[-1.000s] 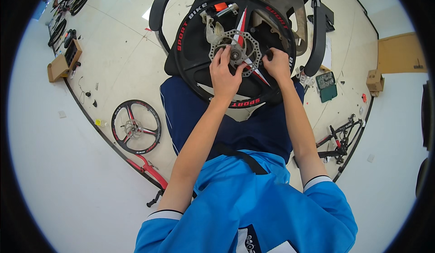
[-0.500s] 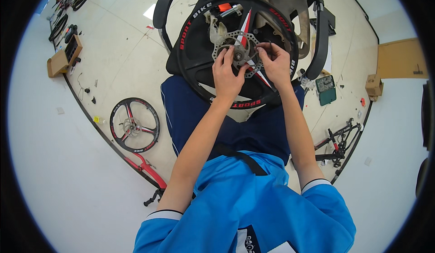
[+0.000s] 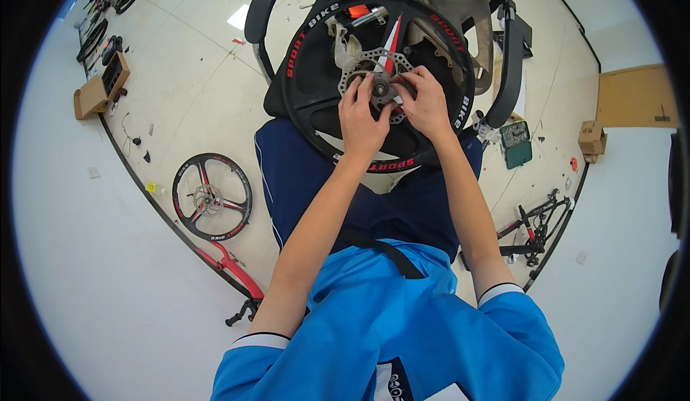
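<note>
A black bicycle wheel [image 3: 460, 113] with red and white markings lies flat across a chair seat and my knees. At its hub sits a perforated metal brake disc [image 3: 348, 77]. My left hand [image 3: 364, 122] is closed on the disc, its fingers and thumb spread round the left and near side of the hub. My right hand [image 3: 425, 105] presses on the disc's right side, fingers bent close to the hub centre; whatever small thing they pinch is hidden. On the wheel beyond the hands lie a crumpled translucent plastic bag [image 3: 347, 47], a silver metal cylinder [image 3: 372, 17] and a red-orange piece [image 3: 358, 11].
Chair armrests [image 3: 510, 70] flank the wheel. On the floor are a second wheel [image 3: 213, 197], a red fork [image 3: 241, 272], a black bike frame [image 3: 535, 232], an open green case [image 3: 517, 146], and cardboard boxes [image 3: 104, 88]. Small parts lie scattered about.
My right hand has moved left and inward, from the disc's outer right edge to beside the hub centre. The small dark piece seen at its fingertips is now hidden. My left hand stays put.
</note>
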`<action>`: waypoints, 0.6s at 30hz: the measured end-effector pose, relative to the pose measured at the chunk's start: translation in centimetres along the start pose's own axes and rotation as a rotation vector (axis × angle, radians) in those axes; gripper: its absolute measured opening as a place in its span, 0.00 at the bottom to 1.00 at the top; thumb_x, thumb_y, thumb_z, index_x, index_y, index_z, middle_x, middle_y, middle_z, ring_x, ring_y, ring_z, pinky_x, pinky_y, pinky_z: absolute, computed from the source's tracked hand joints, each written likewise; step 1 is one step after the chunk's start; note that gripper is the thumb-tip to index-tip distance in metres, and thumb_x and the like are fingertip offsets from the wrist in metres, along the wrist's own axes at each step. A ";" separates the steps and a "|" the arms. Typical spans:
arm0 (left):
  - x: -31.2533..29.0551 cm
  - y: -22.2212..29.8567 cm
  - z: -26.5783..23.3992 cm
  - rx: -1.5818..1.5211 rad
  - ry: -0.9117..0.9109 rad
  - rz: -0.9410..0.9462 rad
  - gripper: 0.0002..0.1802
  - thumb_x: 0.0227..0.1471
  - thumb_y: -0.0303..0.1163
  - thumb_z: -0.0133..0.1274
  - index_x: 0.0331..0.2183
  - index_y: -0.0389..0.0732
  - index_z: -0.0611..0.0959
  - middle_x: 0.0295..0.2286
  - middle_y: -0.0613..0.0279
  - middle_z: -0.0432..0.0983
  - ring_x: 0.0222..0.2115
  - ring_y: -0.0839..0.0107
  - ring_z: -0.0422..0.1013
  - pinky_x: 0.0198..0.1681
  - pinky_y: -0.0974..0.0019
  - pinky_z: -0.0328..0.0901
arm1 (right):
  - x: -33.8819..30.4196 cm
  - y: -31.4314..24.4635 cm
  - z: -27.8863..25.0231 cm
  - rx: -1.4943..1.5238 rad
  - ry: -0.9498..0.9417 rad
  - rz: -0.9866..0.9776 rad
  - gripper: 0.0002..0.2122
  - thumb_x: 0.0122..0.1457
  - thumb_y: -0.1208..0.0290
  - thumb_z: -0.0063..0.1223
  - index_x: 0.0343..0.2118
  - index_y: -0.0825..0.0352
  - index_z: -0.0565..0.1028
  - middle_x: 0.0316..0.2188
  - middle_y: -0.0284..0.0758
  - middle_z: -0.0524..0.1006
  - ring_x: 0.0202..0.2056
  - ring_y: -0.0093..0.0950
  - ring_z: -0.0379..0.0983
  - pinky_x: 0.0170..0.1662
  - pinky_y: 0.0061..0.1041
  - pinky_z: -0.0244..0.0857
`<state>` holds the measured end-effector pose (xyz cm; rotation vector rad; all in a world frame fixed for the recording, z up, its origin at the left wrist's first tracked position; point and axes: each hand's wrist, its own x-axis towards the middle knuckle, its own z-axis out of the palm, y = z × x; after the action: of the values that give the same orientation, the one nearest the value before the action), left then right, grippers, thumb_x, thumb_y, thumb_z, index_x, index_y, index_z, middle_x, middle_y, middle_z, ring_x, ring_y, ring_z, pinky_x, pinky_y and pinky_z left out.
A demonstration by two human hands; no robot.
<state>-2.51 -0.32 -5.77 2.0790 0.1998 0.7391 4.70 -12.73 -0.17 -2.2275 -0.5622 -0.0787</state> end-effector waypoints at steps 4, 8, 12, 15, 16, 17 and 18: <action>0.0 -0.2 0.1 -0.001 0.008 0.003 0.38 0.45 0.30 0.70 0.57 0.34 0.74 0.51 0.51 0.77 0.58 0.57 0.67 0.60 0.54 0.58 | 0.2 -0.4 0.1 -0.053 -0.020 0.049 0.08 0.57 0.72 0.59 0.37 0.67 0.83 0.33 0.39 0.77 0.37 0.41 0.78 0.41 0.35 0.71; 0.0 -0.2 0.1 0.027 -0.002 0.006 0.39 0.43 0.29 0.69 0.58 0.35 0.74 0.50 0.53 0.78 0.59 0.56 0.66 0.61 0.54 0.58 | 0.9 -0.5 0.3 -0.080 -0.023 0.109 0.09 0.55 0.71 0.59 0.36 0.69 0.83 0.32 0.42 0.80 0.37 0.43 0.79 0.42 0.37 0.72; 0.0 -0.2 0.1 0.028 -0.005 0.003 0.40 0.43 0.28 0.69 0.58 0.36 0.73 0.51 0.55 0.78 0.59 0.55 0.65 0.61 0.53 0.57 | 1.8 -1.3 0.3 -0.103 -0.049 0.164 0.10 0.54 0.71 0.58 0.35 0.72 0.82 0.32 0.48 0.82 0.36 0.47 0.80 0.43 0.38 0.73; 0.0 -0.3 0.1 0.034 -0.012 -0.009 0.40 0.43 0.28 0.68 0.58 0.36 0.73 0.52 0.54 0.78 0.59 0.54 0.65 0.61 0.53 0.57 | 1.8 -1.8 0.3 -0.098 -0.030 0.099 0.10 0.53 0.73 0.57 0.35 0.73 0.82 0.31 0.50 0.82 0.36 0.47 0.80 0.44 0.38 0.73; -0.1 -0.3 0.1 0.038 -0.015 -0.014 0.40 0.43 0.28 0.68 0.58 0.36 0.73 0.52 0.54 0.78 0.59 0.54 0.65 0.61 0.53 0.58 | 1.8 -1.7 0.3 -0.089 -0.028 0.089 0.10 0.53 0.73 0.57 0.35 0.73 0.82 0.31 0.49 0.82 0.36 0.47 0.81 0.44 0.37 0.73; -0.1 -0.3 0.2 0.032 -0.010 -0.014 0.39 0.43 0.28 0.68 0.58 0.36 0.73 0.52 0.54 0.78 0.59 0.53 0.65 0.61 0.52 0.58 | 1.7 -1.4 0.3 -0.080 -0.026 0.079 0.10 0.53 0.73 0.58 0.35 0.73 0.82 0.31 0.49 0.82 0.36 0.46 0.81 0.43 0.37 0.73; 0.0 -0.3 0.2 0.024 -0.004 -0.013 0.39 0.43 0.28 0.68 0.58 0.37 0.73 0.52 0.53 0.78 0.59 0.53 0.65 0.61 0.52 0.58 | 1.6 -1.2 0.4 -0.072 -0.023 0.068 0.10 0.52 0.73 0.58 0.35 0.73 0.82 0.31 0.49 0.82 0.35 0.46 0.81 0.43 0.36 0.73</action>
<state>-2.40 -0.31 -6.08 2.1003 0.2208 0.7275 5.59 -11.20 0.80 -2.3178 -0.5026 -0.0387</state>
